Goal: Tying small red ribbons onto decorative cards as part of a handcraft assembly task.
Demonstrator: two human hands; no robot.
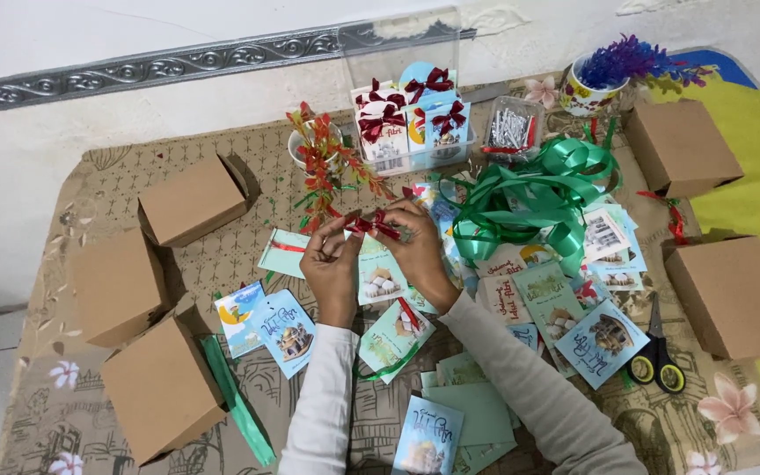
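Patterned brown table cloth (222, 167) at frame centre: my left hand (332, 264) and right hand (415, 251) pinch a small dark-red ribbon bow (373, 224) together. Finished bowed cards fill the clear plastic box (402, 70) above; loose printed cards (285, 330) remain.

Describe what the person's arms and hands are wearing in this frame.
Both arms are covered in plain, light grey long sleeves reaching the wrists. The left hand and right hand are bare: no gloves, and no rings, watch or bracelets are visible.
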